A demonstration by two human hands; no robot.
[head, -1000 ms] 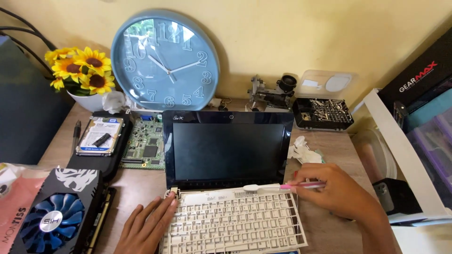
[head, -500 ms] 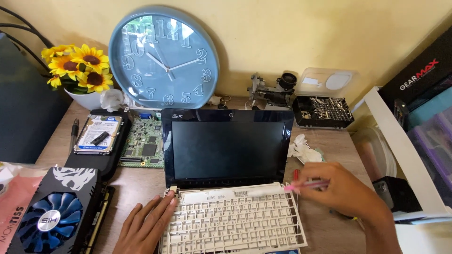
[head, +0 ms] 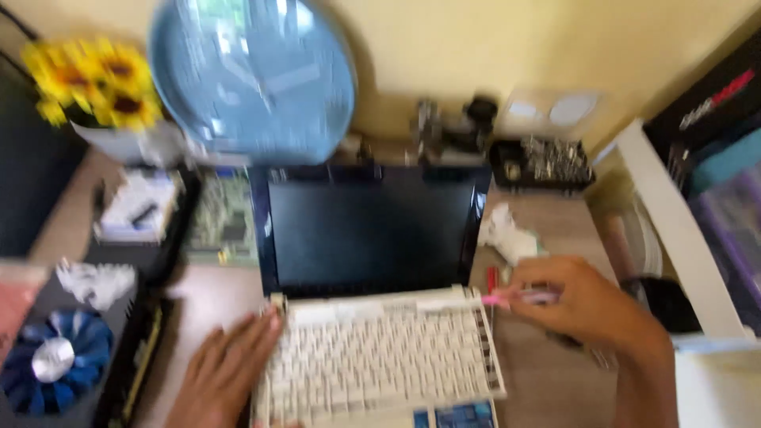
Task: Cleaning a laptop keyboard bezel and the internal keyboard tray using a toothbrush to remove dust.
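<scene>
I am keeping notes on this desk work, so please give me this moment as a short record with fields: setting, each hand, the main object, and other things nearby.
setting: wooden desk against a yellow wall; the picture is blurred
main object: small open laptop, dark screen, white keyboard
left hand: flat at the keyboard's left edge
right hand: holds a pink tool, tip at the laptop's right hinge corner
behind: round blue clock, sunflowers
left side: green circuit board, blue fan
</scene>
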